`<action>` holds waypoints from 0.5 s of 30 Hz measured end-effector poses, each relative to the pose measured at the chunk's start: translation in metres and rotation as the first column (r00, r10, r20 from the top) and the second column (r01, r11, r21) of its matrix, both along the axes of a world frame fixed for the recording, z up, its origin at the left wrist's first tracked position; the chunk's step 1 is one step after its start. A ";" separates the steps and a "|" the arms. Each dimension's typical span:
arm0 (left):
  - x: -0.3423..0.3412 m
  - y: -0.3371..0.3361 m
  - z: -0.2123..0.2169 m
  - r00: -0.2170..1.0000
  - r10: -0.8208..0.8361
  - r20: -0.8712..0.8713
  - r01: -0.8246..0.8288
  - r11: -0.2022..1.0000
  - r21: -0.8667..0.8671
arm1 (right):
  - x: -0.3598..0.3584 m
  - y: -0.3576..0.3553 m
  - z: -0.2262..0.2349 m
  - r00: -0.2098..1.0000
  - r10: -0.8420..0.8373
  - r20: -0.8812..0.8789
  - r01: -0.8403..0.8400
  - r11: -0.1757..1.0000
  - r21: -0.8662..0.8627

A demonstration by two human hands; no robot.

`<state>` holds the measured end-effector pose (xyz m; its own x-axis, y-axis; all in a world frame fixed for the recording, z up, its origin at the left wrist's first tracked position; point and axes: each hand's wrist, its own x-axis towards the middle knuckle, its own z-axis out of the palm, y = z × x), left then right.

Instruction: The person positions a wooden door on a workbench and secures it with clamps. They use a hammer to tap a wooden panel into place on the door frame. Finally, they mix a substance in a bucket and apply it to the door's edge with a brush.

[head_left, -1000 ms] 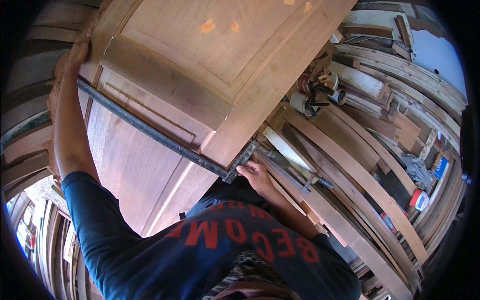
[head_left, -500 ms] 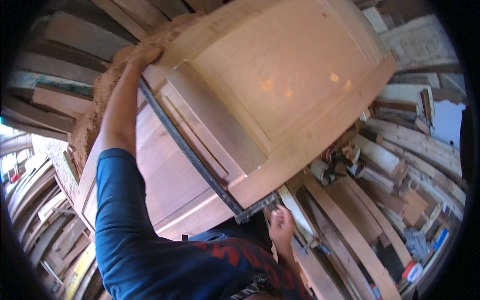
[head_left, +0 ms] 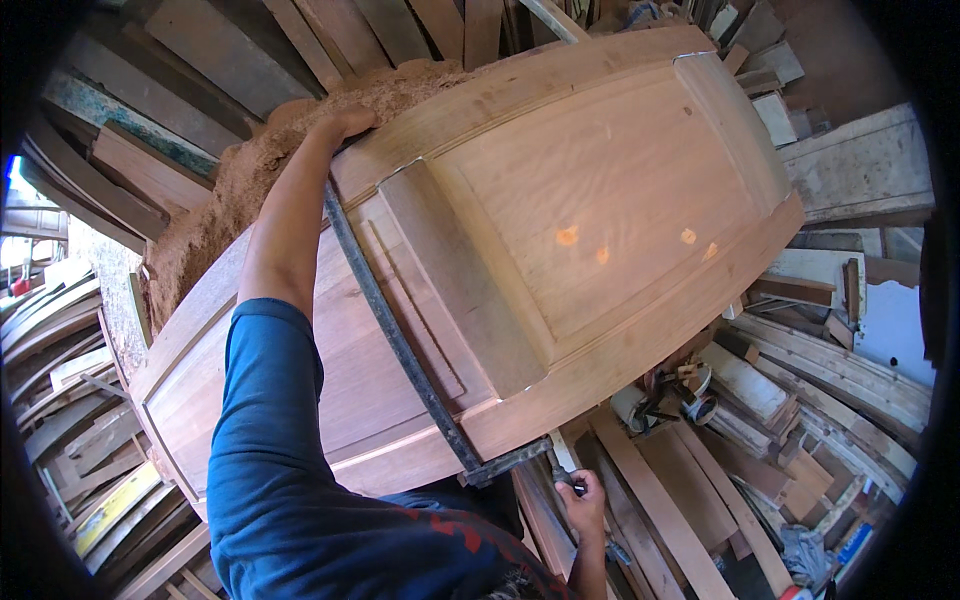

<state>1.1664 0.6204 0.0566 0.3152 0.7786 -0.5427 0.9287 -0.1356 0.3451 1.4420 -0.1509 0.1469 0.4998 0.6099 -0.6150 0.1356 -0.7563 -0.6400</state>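
A large panelled wooden door (head_left: pixel 600 200) lies flat in front of me. A long dark metal bar clamp (head_left: pixel 395 340) runs across its width. My left hand (head_left: pixel 345 122) reaches to the door's far edge and curls over it where the clamp's far end sits. My right hand (head_left: pixel 585 497) is at the near edge, just below the clamp's near jaw (head_left: pixel 505 465), with its fingers closed around the clamp's handle. My blue sleeve (head_left: pixel 270 430) covers part of the door's left half.
A heap of sawdust (head_left: pixel 225 195) lies beyond the door's far left edge. Stacked planks and offcuts (head_left: pixel 690 500) crowd the lower right, with a small power tool (head_left: pixel 680 395) among them. More boards (head_left: pixel 70 360) lean at the left.
My head has swung, so the door now fills the upper right of the view. Both hands stay at the clamp's two ends; the right hand sits slightly lower, on the handle.
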 end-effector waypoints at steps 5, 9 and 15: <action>-0.050 0.041 -0.050 0.981 -0.153 -0.121 0.163 0.984 0.079 | 0.002 -0.008 -0.010 0.997 0.074 0.025 -0.075 0.997 0.016; -0.002 0.004 -0.037 0.989 -0.124 -0.083 0.137 0.977 0.165 | -0.003 -0.002 -0.005 0.982 0.173 0.071 -0.172 0.985 -0.018; -0.010 -0.021 -0.011 0.995 -0.098 -0.009 0.098 0.968 0.229 | 0.028 0.010 -0.010 0.960 0.192 -0.203 -0.210 0.975 -0.068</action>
